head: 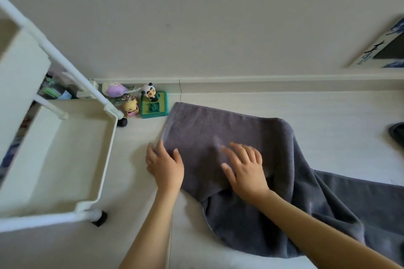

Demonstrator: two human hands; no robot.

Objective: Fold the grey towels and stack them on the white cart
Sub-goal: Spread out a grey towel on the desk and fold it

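A grey towel (229,129) lies partly folded on the pale floor, its far end flat and its near end bunched and trailing to the lower right. My left hand (165,165) rests flat at the towel's left edge, fingers spread over the hem. My right hand (246,167) lies palm down on the middle of the towel, fingers apart and slightly blurred. The white cart (102,159) stands to the left, its lower tray bare. Another dark grey piece of cloth (397,133) shows at the right edge.
Small toys sit against the baseboard: a panda figure on a green block (153,102), a yellow figure (130,107) and a purple one (114,89). The cart's black wheels (99,218) touch the floor. A framed picture (384,48) leans at the right wall.
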